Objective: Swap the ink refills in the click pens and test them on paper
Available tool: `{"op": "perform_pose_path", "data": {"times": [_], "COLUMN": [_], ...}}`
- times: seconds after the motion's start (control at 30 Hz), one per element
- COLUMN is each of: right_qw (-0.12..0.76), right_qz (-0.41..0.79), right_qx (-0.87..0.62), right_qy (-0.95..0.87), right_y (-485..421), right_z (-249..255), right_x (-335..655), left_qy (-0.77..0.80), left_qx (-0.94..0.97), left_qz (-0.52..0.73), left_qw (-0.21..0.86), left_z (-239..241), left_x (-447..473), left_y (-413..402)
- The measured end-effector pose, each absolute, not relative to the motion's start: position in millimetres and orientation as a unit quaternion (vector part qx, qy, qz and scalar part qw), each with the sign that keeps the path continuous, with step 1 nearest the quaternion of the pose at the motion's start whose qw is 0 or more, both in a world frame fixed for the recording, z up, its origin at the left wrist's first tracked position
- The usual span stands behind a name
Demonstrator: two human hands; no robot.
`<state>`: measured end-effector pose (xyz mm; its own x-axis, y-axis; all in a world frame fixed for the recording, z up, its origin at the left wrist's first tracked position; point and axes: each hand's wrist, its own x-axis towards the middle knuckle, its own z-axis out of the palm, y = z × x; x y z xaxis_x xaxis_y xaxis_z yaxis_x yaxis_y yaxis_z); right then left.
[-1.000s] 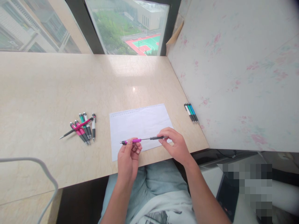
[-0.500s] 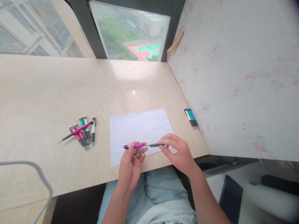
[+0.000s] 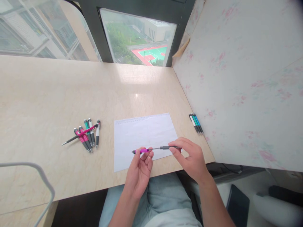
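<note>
White paper sheet [image 3: 144, 134] at frame centre on beige marble worktop [image 3: 47, 94]; loose pen pile [image 3: 86, 135] left, bundled pens [image 3: 196, 123] right.

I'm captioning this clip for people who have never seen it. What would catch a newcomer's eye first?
Both hands meet over the white sheet of paper near the table's front edge: the left hand pinches the magenta barrel of a pulled-apart pen, the right hand its dark grip end. A heap of pens lies to the left, and a neat row of pens sits by the floral wall.
</note>
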<state>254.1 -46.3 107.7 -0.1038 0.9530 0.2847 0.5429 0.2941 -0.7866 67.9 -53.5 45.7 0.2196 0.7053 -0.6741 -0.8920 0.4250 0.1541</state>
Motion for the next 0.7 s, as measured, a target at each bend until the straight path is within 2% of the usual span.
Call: {"op": "perform_pose_path", "data": {"times": [0.3, 0.43, 0.53, 0.7], "right_qw": [0.417, 0.445, 0.429, 0.4], "right_qz": [0.268, 0.329, 0.374, 0.265], "right_qx": [-0.566, -0.639, -0.686, -0.725], "right_qy": [-0.659, -0.534, -0.453, -0.494], "right_y": [-50.1, -51.2, -53.0, -52.2], "right_z": [106.3, 86.2, 60.7, 29.2], "right_x": [259.2, 265.9, 275.3, 299.8], "left_qy": [0.351, 0.355, 0.362, 0.378], "left_qx": [-0.147, -0.152, -0.15, -0.138], "left_qz": [0.525, 0.526, 0.53, 0.534], "left_qw": [0.762, 0.758, 0.752, 0.744], "left_z": [43.3, 45.9, 45.8, 42.4], "left_x": [65.4, 63.5, 60.6, 57.2], "left_y": [-50.8, -49.1, -47.8, -44.6]}}
